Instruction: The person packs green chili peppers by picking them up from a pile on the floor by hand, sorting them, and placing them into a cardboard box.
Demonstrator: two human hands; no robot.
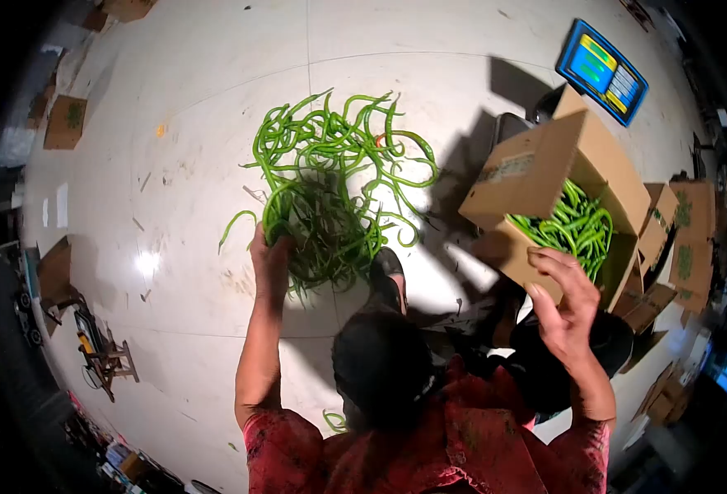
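Note:
A loose pile of long, curly green chili peppers (322, 140) lies on the floor in front of me, its near part in shadow. At the pile's left edge, my left hand (271, 257) is closed round a bunch of green chili peppers (278, 207); its fingertips are partly hidden. My right hand (568, 300) is open, thumb and fingers apart, at the near side of an open cardboard box (524, 177). Many green chili peppers (576, 224) lie inside that box, just beyond my right fingers. One red pepper (379, 141) shows in the pile.
A scale display (602, 72) with a blue frame stands behind the box. Flattened cardboard (693, 247) lies at the right. A small wooden stool (108, 354) is at the left, with cartons (65, 122) further up. My shoe (388, 267) is close to the pile.

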